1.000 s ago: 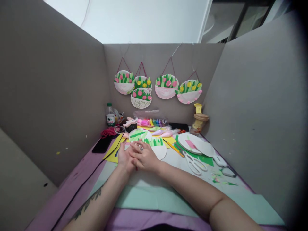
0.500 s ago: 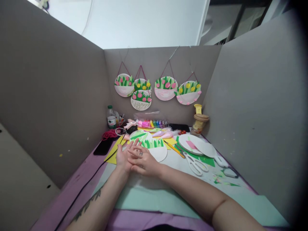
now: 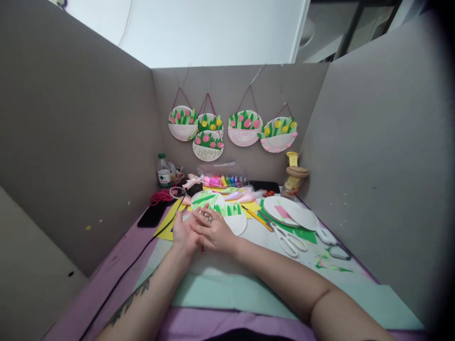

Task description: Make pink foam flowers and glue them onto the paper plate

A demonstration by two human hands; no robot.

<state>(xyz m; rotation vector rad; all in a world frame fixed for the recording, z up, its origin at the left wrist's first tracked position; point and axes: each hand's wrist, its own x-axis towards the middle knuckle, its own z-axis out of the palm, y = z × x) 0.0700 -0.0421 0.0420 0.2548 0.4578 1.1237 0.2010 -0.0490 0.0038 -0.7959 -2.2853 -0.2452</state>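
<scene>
My left hand [image 3: 182, 235] lies palm up above the worktop, its thumb raised and its fingers stretched out beneath the other hand. Across that palm rests my right hand [image 3: 215, 233], back up, with fingers extended and a ring on one. The space between the palms is hidden, so I cannot see whether anything lies there. A small red-pink bit [image 3: 202, 248] shows at the lower edge of the hands; whether it is held is unclear. Just beyond the fingers is a white paper plate half [image 3: 237, 224] with green paper leaves [image 3: 232, 209] along its straight edge.
White scissors [image 3: 288, 240], a yellow craft knife [image 3: 265, 224] and paper plates [image 3: 275, 208] lie right. Green scraps [image 3: 332, 265] lie nearer. A phone [image 3: 151, 217] and black cable [image 3: 133, 260] are left. Decorated plates [image 3: 245, 135] hang on the grey back panel [image 3: 227, 85].
My right hand has shifted slightly over the left palm, its fingers drawing closer together. The red-pink bit now shows below the hands. The view has tilted a little.
</scene>
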